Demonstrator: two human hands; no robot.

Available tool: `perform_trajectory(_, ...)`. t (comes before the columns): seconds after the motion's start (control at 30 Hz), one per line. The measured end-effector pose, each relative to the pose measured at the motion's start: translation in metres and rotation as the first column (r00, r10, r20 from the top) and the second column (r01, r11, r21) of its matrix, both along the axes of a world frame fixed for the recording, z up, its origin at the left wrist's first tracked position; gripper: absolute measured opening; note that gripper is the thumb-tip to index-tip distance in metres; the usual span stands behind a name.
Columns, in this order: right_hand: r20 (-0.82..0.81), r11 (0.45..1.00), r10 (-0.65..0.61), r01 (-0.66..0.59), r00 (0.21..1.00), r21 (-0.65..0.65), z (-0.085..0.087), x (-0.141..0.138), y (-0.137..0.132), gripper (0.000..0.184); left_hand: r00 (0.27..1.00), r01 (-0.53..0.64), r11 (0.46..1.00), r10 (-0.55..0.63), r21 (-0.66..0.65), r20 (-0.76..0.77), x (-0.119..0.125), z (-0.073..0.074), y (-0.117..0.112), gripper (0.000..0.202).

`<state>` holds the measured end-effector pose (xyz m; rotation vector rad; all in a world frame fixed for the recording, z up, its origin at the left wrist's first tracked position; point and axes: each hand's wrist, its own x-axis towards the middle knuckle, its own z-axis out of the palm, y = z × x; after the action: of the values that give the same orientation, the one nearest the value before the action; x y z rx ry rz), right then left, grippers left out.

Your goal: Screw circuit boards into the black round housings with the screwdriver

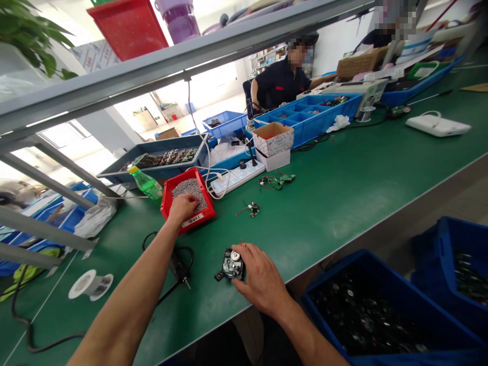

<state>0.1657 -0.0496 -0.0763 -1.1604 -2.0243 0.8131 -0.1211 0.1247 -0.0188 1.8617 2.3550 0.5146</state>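
Observation:
My left hand (184, 207) reaches into a red bin (208, 211) full of small grey metal parts (189, 187), probably screws. Its fingers are bent together over the heap; anything pinched in them is too small to make out. On the green bench, my right hand (261, 274) grips the right side of a small optical drive mechanism (232, 264), with a round silver hub and a black frame. An electric screwdriver (179, 267) lies between my forearm and the mechanism, its tip toward the mechanism.
Green circuit boards (278, 180) and a small wired board (252, 209) lie beyond my hands. A power strip (238, 178), green bottle (147, 183) and carton (273, 140) stand behind. A solder spool (91, 284) is left. Blue crates (366, 259) sit below the right edge. A co-worker (284, 76) sits opposite.

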Motion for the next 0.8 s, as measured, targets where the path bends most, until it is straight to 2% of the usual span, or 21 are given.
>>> perform_trajectory(0.23,0.0,1.0,0.003,-0.003,1.0,-0.005,0.001,0.0,0.0,0.061,0.992,-0.059,0.992,0.047,0.109,0.118,0.006,0.008,-0.016,0.023)
perform_trajectory(0.37,-0.003,1.0,0.0,0.0,1.0,-0.01,0.001,0.0,0.0,0.061,0.97,-0.029,0.992,-0.002,0.123,0.245,0.021,0.02,-0.033,0.029)
perform_trajectory(0.47,-0.011,1.0,-0.001,0.0,1.0,-0.009,0.001,0.0,0.0,0.061,0.926,0.066,0.995,-0.09,0.079,0.367,0.041,0.026,-0.06,0.033)
perform_trajectory(0.53,-0.009,1.0,-0.001,0.0,1.0,-0.009,0.001,-0.001,-0.001,0.061,0.868,0.192,0.981,-0.172,0.006,0.465,0.058,0.027,-0.083,0.032)
perform_trajectory(0.6,-0.004,1.0,-0.003,0.003,1.0,-0.005,0.0,-0.001,-0.001,0.062,0.785,0.35,0.931,-0.234,-0.099,0.573,0.075,0.025,-0.106,0.026)
perform_trajectory(0.67,0.002,1.0,-0.006,0.006,1.0,0.003,-0.001,-0.002,-0.001,0.062,0.733,0.458,0.867,-0.244,-0.195,0.635,0.088,0.021,-0.126,0.021)
perform_trajectory(0.73,0.003,1.0,-0.008,0.008,1.0,0.011,-0.002,-0.002,-0.001,0.061,0.741,0.493,0.831,-0.247,-0.256,0.625,0.096,0.016,-0.139,0.017)
perform_trajectory(0.8,0.002,1.0,-0.008,0.008,1.0,0.016,-0.002,-0.002,0.0,0.061,0.771,0.496,0.822,-0.267,-0.281,0.579,0.1,0.012,-0.146,0.014)
